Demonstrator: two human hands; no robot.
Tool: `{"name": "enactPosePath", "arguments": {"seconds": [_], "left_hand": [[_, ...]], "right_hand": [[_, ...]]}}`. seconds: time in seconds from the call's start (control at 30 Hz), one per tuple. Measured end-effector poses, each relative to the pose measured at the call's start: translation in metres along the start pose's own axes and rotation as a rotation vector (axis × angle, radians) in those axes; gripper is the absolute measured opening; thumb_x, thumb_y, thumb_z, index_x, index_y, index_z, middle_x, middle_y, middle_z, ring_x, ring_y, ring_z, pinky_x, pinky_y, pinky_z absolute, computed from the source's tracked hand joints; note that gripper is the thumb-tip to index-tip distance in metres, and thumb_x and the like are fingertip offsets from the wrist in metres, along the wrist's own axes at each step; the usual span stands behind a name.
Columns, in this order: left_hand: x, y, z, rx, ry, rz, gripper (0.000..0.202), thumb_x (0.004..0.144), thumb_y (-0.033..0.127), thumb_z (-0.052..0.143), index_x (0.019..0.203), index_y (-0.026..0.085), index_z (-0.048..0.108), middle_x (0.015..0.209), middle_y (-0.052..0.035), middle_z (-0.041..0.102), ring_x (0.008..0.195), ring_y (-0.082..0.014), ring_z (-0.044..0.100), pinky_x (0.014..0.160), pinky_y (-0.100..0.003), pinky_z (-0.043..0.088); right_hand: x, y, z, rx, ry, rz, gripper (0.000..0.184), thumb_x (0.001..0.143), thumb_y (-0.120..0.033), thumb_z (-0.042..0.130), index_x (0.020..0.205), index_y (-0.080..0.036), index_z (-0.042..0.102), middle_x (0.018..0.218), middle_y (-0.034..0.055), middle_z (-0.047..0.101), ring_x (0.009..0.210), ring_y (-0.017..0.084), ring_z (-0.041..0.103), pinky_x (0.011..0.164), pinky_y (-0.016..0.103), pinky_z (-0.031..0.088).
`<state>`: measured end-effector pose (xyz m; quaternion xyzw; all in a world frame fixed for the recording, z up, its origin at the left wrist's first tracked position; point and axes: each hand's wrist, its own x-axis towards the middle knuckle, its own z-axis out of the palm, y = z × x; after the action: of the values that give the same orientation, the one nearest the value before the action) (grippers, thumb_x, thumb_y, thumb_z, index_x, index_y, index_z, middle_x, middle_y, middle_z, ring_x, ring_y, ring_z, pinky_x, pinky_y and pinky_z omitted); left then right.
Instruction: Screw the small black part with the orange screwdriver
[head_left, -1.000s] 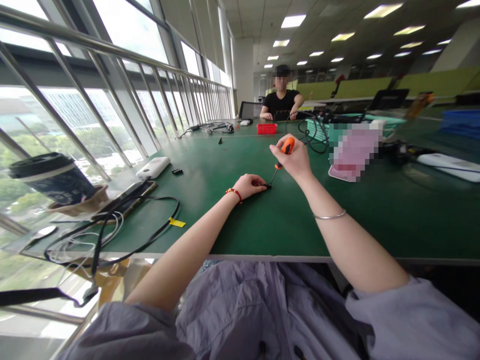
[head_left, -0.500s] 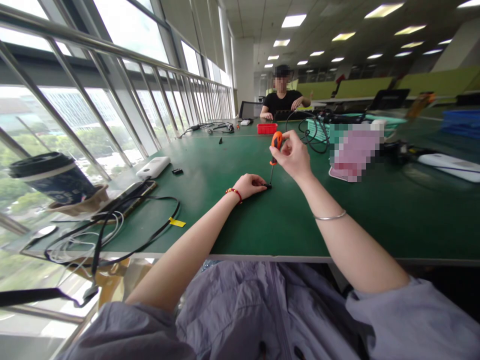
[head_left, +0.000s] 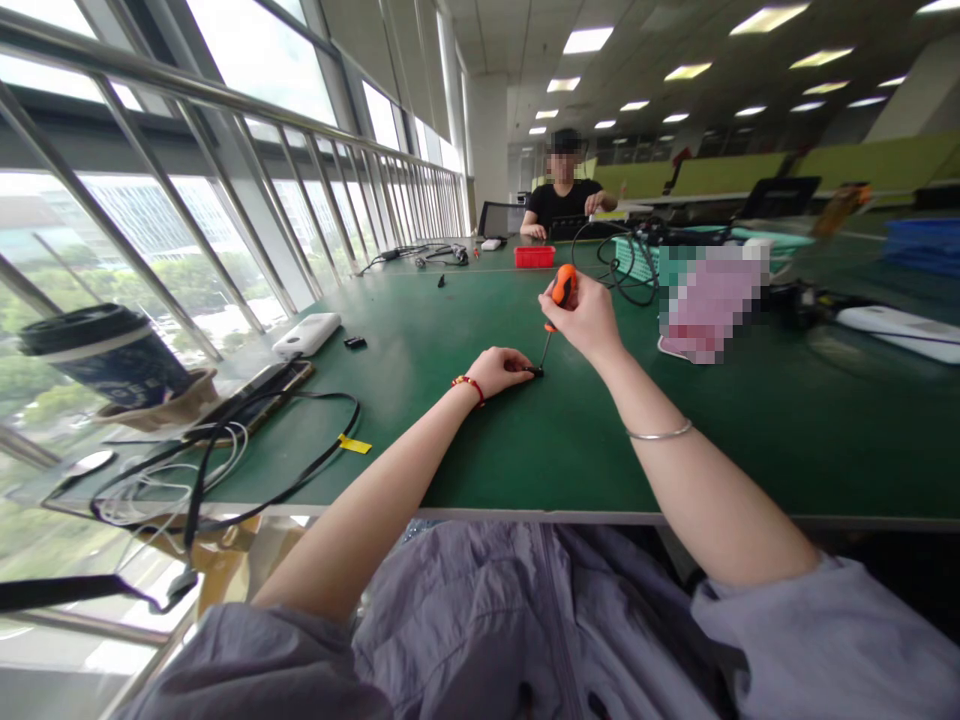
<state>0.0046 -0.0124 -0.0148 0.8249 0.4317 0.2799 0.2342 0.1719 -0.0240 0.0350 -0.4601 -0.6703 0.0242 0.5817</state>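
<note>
My right hand [head_left: 589, 318] is closed round the orange handle of a small screwdriver [head_left: 559, 296]. Its thin shaft slants down to a tiny black part [head_left: 534, 371] lying on the green table [head_left: 570, 440]. My left hand [head_left: 499, 369], with a red bracelet at the wrist, rests on the table with its fingers pinched on that black part, right at the screwdriver's tip. The part is too small to make out in detail.
At the left edge stand a paper cup [head_left: 101, 352], a phone with tangled cables [head_left: 247, 400], a white power bank [head_left: 306, 333] and a yellow tag [head_left: 353, 444]. Farther back lie a red tray [head_left: 534, 257], black cables [head_left: 626, 270] and a person in black [head_left: 564, 200].
The screwdriver handle swung from tilted right to nearly upright, then tilted slightly right again, as my right hand turned it. My left hand stayed pinched on the black part.
</note>
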Motion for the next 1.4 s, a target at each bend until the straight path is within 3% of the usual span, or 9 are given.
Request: {"name": "enactPosePath", "arguments": {"seconds": [0.27, 0.43, 0.57, 0.67, 0.83, 0.97, 1.1, 1.23, 1.4], "left_hand": [[0.000, 0.000, -0.001, 0.005, 0.001, 0.007, 0.020, 0.071, 0.026, 0.069, 0.084, 0.012, 0.073, 0.064, -0.0009, 0.064, 0.059, -0.0106, 0.054, 0.058, -0.021, 0.043], [0.000, -0.001, 0.000, 0.011, 0.008, 0.008, 0.020, 0.070, 0.026, 0.069, 0.084, 0.013, 0.073, 0.065, -0.0009, 0.064, 0.059, -0.0106, 0.054, 0.058, -0.022, 0.043], [0.000, 0.000, 0.000, 0.010, 0.008, 0.007, 0.019, 0.070, 0.026, 0.070, 0.084, 0.012, 0.073, 0.067, -0.0015, 0.065, 0.060, -0.0108, 0.055, 0.059, -0.022, 0.043], [0.000, 0.000, -0.001, 0.008, 0.005, -0.001, 0.021, 0.070, 0.026, 0.070, 0.084, 0.011, 0.072, 0.067, -0.0020, 0.065, 0.060, -0.0112, 0.055, 0.060, -0.022, 0.044], [0.000, 0.001, -0.001, 0.012, 0.006, 0.000, 0.019, 0.071, 0.025, 0.069, 0.084, 0.012, 0.072, 0.065, -0.0011, 0.064, 0.060, -0.0109, 0.054, 0.059, -0.022, 0.043], [-0.001, 0.001, 0.000, 0.020, 0.008, 0.005, 0.019, 0.071, 0.025, 0.069, 0.084, 0.012, 0.072, 0.064, -0.0007, 0.063, 0.059, -0.0106, 0.053, 0.058, -0.022, 0.042], [-0.001, 0.001, -0.001, 0.020, 0.010, 0.008, 0.019, 0.071, 0.026, 0.069, 0.083, 0.013, 0.072, 0.064, -0.0008, 0.064, 0.059, -0.0106, 0.054, 0.058, -0.022, 0.043], [-0.001, 0.001, -0.001, 0.023, 0.005, 0.008, 0.019, 0.070, 0.026, 0.069, 0.083, 0.012, 0.072, 0.064, -0.0007, 0.064, 0.059, -0.0105, 0.054, 0.058, -0.022, 0.043], [-0.001, 0.001, -0.001, 0.018, 0.008, 0.009, 0.019, 0.070, 0.027, 0.069, 0.083, 0.013, 0.072, 0.064, -0.0003, 0.064, 0.059, -0.0105, 0.054, 0.058, -0.022, 0.043]], "right_hand": [[-0.004, -0.004, -0.005, -0.019, -0.001, 0.007, 0.022, 0.072, -0.040, 0.060, 0.084, -0.024, 0.050, 0.064, -0.0022, 0.056, 0.056, 0.016, 0.053, 0.057, 0.032, 0.045], [-0.003, -0.009, -0.007, -0.099, 0.087, 0.020, 0.030, 0.071, -0.051, 0.061, 0.074, -0.023, 0.050, 0.061, -0.0022, 0.051, 0.055, 0.015, 0.049, 0.056, 0.030, 0.042], [-0.001, -0.008, -0.005, -0.113, 0.083, -0.005, 0.024, 0.073, -0.046, 0.058, 0.072, -0.023, 0.051, 0.063, -0.0007, 0.053, 0.057, 0.015, 0.049, 0.058, 0.031, 0.043], [-0.001, -0.005, -0.004, -0.104, 0.072, -0.028, 0.018, 0.074, -0.040, 0.057, 0.081, -0.023, 0.053, 0.069, 0.0005, 0.056, 0.061, 0.017, 0.052, 0.060, 0.032, 0.044], [-0.003, -0.007, -0.005, -0.121, 0.103, 0.004, 0.036, 0.072, -0.044, 0.059, 0.100, -0.024, 0.051, 0.070, -0.0009, 0.055, 0.065, 0.019, 0.056, 0.063, 0.034, 0.045], [-0.004, -0.013, -0.007, -0.172, 0.141, 0.078, 0.033, 0.070, -0.051, 0.062, 0.086, -0.024, 0.053, 0.067, -0.0005, 0.054, 0.065, 0.020, 0.055, 0.064, 0.034, 0.044], [-0.002, -0.013, -0.007, -0.124, 0.064, 0.074, 0.025, 0.076, -0.047, 0.055, 0.076, -0.023, 0.053, 0.067, 0.0007, 0.054, 0.064, 0.018, 0.053, 0.064, 0.033, 0.043], [-0.002, -0.010, -0.006, -0.108, 0.069, 0.035, 0.016, 0.074, -0.037, 0.056, 0.082, -0.023, 0.054, 0.073, 0.0014, 0.058, 0.064, 0.018, 0.053, 0.066, 0.034, 0.044], [-0.005, -0.013, -0.008, -0.143, 0.115, 0.039, 0.027, 0.071, -0.041, 0.061, 0.091, -0.024, 0.055, 0.072, 0.0002, 0.059, 0.063, 0.019, 0.054, 0.062, 0.033, 0.044]]}}
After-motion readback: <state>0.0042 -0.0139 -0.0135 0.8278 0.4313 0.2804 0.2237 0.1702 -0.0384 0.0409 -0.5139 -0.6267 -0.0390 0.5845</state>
